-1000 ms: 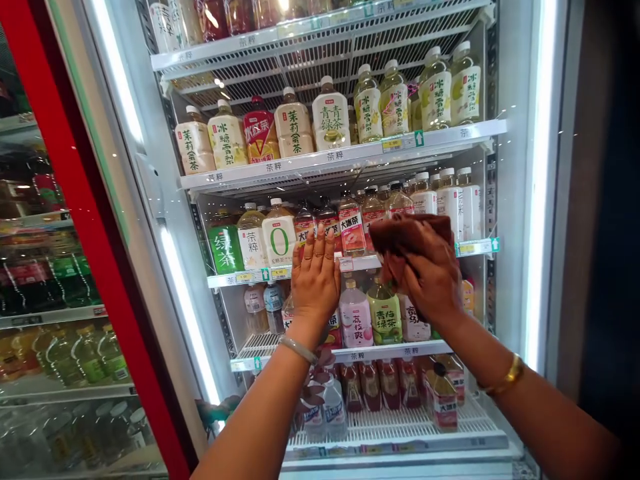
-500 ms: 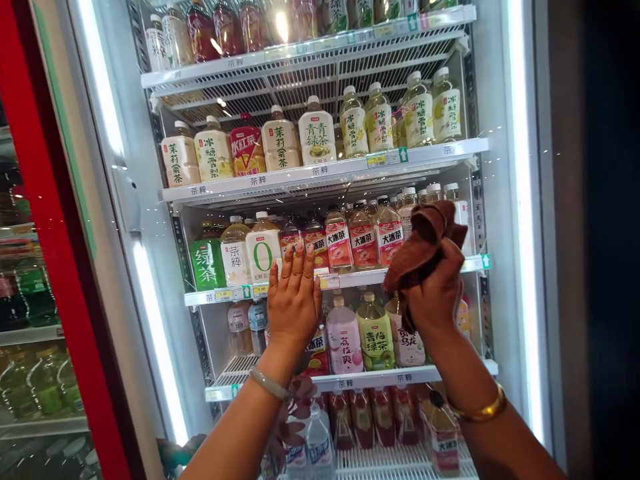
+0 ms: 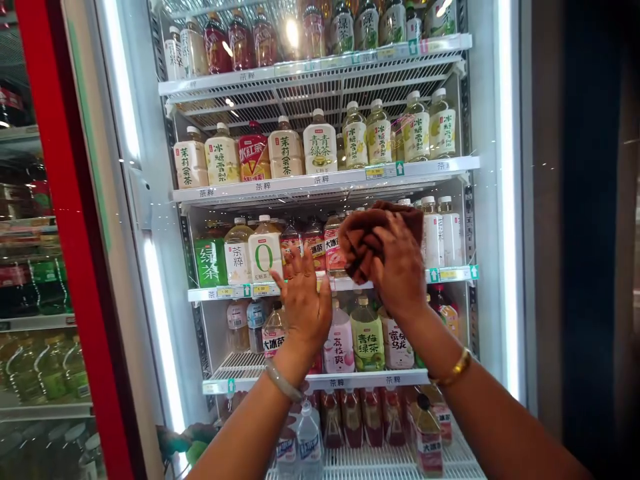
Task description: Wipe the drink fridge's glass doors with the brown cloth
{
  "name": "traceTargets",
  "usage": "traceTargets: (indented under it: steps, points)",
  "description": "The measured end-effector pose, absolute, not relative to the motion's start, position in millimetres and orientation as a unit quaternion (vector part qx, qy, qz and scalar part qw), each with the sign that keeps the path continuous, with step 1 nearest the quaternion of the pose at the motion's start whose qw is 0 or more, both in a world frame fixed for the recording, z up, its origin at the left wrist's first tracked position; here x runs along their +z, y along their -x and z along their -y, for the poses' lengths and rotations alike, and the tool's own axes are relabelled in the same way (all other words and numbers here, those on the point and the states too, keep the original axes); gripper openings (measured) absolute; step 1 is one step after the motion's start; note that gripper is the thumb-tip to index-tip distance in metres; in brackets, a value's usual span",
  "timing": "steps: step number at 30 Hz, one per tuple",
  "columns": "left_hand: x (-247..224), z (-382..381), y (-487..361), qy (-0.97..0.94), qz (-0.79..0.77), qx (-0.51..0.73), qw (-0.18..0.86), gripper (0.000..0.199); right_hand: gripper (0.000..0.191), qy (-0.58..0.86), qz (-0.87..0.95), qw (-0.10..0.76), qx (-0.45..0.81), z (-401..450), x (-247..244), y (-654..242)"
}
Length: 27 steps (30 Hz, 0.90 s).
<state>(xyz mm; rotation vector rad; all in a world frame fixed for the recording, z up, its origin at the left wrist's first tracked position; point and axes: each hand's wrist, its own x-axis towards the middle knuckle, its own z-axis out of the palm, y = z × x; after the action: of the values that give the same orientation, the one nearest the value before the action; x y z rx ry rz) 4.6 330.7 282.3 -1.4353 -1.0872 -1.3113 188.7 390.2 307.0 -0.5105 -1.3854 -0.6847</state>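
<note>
Red trim [image 3: 65,200] edges the left of the frame; lit shelves [image 3: 280,185] of bottles [image 3: 320,143] stand rightward behind apparent glass [image 3: 293,33]. Near centre, the left hand [image 3: 306,310] is spread, holding nothing visible; whether it touches glass is unclear. Right of centre, the right hand [image 3: 403,273] clutches a bunched brown cloth [image 3: 361,241]; a slack grasp could let folds slip. Room opens rightward, up to the light strip [image 3: 507,200].

Narrow gap between left hand [image 3: 305,303] and brown cloth [image 3: 361,245]; bottles [image 3: 263,252] crowd shelf [image 3: 343,285] behind.
</note>
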Motion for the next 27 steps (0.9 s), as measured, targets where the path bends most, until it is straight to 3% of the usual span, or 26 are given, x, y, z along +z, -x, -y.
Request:
traceTargets:
  steps: [5,9,14,19,23,27]
  points:
    - [300.8,-317.0,-59.3,0.689,0.380,-0.449,0.424,0.060,0.069,0.184,0.687,0.631,-0.308,-376.4,282.2,-175.7]
    - [302.1,-331.3,-88.4,0.662,0.429,-0.449,0.421,0.062,0.056,0.142,0.753,0.569,-0.298,-378.1,263.0,-227.4]
    - [282.3,-337.8,-84.8,0.670,0.416,-0.429,0.440,0.083,0.053,0.217,0.707,0.581,-0.339,-398.6,284.2,-284.4]
    - [297.3,-339.5,-78.3,0.682,0.406,-0.384,0.471,0.068,0.058,0.266,0.693,0.532,-0.406,-414.4,293.7,-297.4]
    - [307.6,-354.3,-115.2,0.656,0.407,-0.428,0.470,0.065,0.064,0.282,0.673,0.554,-0.401,-422.7,283.7,-300.1]
    - [286.3,-357.7,-135.0,0.709,0.355,-0.377,0.478,0.065,0.067,0.283,0.649,0.582,-0.400,-427.7,278.2,-298.4]
